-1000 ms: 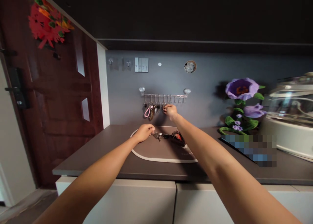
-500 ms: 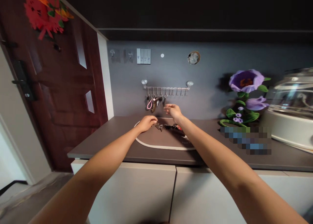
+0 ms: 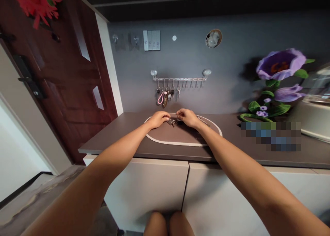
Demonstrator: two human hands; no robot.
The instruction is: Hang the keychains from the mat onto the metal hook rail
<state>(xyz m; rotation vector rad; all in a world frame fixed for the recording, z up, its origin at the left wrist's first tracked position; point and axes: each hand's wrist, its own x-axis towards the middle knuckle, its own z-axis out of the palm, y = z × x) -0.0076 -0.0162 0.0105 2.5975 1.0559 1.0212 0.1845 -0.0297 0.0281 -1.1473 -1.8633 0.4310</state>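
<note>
My left hand (image 3: 160, 119) rests over the left part of an oval brown mat (image 3: 185, 136) with a pale rim. Its fingers are curled together, and their tips meet some loose keys (image 3: 172, 122); what they grip, if anything, is hidden. Just right of those keys is my right hand (image 3: 187, 117), low over the mat, its fingertips drawn together in a pinch whose contents I cannot make out. Dark items below it are mostly covered, and a thin chain (image 3: 203, 121) lies beyond its wrist. Above, a single key (image 3: 178, 92) hangs from the clear hook rail (image 3: 180, 79).
Several key bunches hang at the rail's left, one with a pink loop (image 3: 160, 98). Purple plush flowers (image 3: 282, 65) and a white appliance with a clear top (image 3: 316, 117) stand on the right. A dark red door (image 3: 69, 77) is at left, a dark shelf overhead.
My right hand has come down from beside the hanging key to the mat, and that key hangs in plain view. My left hand stays by the loose keys. The view has tilted down.
</note>
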